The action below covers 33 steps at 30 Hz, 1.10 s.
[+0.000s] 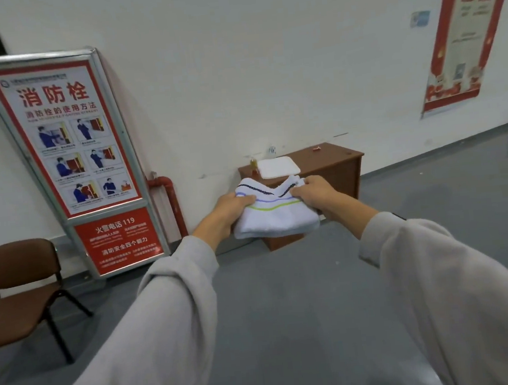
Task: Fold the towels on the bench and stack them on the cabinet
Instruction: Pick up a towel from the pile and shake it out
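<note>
While striped towel (276,218) is held, white towel (278,167), bottle (254,164) occupy cabinet (333,162).

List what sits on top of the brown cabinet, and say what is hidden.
On the cabinet: a folded white towel, a small yellowish bottle beside it, and a red item. The striped towel, held in the left hand and right hand, hides the top's near edge.

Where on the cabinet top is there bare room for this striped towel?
Bare wood: the right half of the cabinet, between the folded white towel and the right edge, a small red item at its back. Crowded: the left end, where an amber bottle stands beside that towel. The striped towel hides the near left corner.
</note>
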### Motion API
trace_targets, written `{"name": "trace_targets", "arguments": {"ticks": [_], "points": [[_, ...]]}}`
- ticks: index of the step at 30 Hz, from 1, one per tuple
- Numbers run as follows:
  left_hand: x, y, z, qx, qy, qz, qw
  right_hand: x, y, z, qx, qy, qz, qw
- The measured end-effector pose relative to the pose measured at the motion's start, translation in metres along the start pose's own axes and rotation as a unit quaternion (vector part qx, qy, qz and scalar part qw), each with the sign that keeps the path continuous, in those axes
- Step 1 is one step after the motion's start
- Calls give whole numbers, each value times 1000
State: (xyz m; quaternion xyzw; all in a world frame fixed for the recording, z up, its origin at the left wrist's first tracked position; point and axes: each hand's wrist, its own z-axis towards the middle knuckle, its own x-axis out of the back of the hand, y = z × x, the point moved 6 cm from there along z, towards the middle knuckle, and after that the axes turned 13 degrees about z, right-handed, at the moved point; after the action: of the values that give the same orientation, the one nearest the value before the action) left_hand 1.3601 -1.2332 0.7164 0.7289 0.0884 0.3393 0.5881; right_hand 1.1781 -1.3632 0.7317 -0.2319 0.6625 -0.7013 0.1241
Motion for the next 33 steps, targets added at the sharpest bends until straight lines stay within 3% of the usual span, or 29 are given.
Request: {"name": "trace_targets", "arguments": {"ticks": [22, 33], "points": [[140, -103, 575, 111, 49, -3, 993, -264, 52, 593, -31, -92, -4, 995], [232, -139, 901, 124, 14, 23, 992, -412, 65, 906, -38, -99, -33, 994]]}}
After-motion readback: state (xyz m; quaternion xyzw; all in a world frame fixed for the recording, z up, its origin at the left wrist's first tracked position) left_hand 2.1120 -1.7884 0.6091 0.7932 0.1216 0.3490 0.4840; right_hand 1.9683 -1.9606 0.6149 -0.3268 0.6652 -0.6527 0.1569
